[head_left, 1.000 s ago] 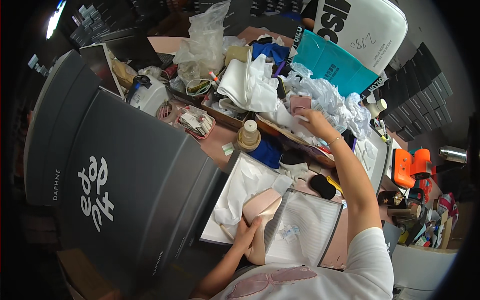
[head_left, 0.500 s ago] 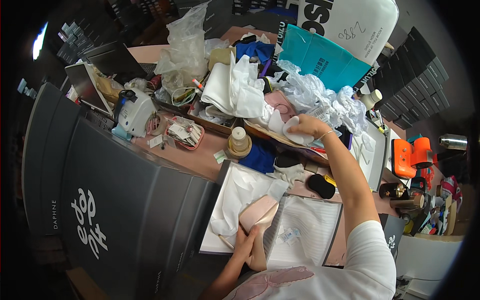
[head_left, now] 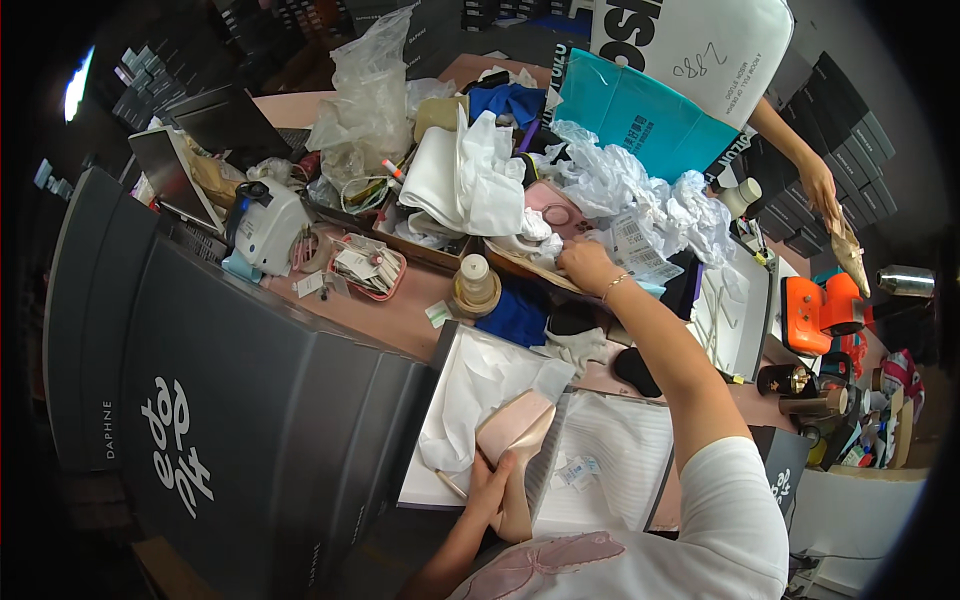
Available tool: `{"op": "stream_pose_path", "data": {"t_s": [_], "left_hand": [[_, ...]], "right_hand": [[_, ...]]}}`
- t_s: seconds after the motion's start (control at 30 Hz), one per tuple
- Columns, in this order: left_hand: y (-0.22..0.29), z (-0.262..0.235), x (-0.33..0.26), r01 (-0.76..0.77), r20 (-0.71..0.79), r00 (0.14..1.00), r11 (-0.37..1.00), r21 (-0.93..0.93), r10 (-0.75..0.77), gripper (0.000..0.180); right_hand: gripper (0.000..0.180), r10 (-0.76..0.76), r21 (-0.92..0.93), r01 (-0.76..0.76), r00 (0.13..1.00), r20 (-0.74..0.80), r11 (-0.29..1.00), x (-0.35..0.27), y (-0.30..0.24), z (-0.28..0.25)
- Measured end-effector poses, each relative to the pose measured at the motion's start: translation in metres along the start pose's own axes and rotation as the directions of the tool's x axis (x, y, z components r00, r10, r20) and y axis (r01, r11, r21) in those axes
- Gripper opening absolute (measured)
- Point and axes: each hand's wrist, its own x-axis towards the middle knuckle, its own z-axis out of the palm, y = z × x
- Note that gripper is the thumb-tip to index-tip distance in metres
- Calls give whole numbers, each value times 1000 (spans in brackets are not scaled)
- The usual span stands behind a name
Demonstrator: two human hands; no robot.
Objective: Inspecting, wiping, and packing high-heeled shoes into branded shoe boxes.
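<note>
My left hand (head_left: 487,487) is closed round a pale pink shoe (head_left: 516,420), holding it over the open shoebox (head_left: 428,485). White tissue paper (head_left: 455,400) lies in the box beside the shoe. My right hand (head_left: 590,265) reaches into the front of a cardboard box of supplies (head_left: 520,262). Its fingers are curled and partly hidden, so what they hold cannot be made out. Right by them are a small crumpled white piece (head_left: 540,238), a pink pouch (head_left: 555,210) and a printed clear packet (head_left: 640,250).
The shoebox lid (head_left: 610,450), lined with white paper, holds small packets. Dark shoeboxes (head_left: 270,420) rise at left. A bottle (head_left: 475,280) and a tray of tags (head_left: 368,265) stand ahead. At right, another person's hand (head_left: 820,190) holds a beige shoe (head_left: 850,258) near an orange device (head_left: 820,312).
My right hand has moved slightly left and down into the supplies; the white pads it held no longer show in it. Another person's hand with a shoe has appeared at right. My left hand stays put.
</note>
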Motion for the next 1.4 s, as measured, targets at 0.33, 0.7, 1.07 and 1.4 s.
{"op": "stream_pose_path", "data": {"t_s": [0.33,0.7,1.07,1.4], "left_hand": [[-3,-5,0,-21,42,999,1000,17,20,81],[-3,-1,0,5,32,999,998,-60,-3,78],[106,27,-75,242,413,903,934,-261,-119,86],[56,53,-112,503,342,833,852,-145,-434,81]], "right_hand": [[14,-5,100,-8,992,123,995,17,4,8],[20,505,831,-184,853,-130,525,-123,-37,-174],[19,390,936,36,903,-180,350,-300,-194,-158],[14,63,190,-24,977,-202,981,-271,-277,-137]]}}
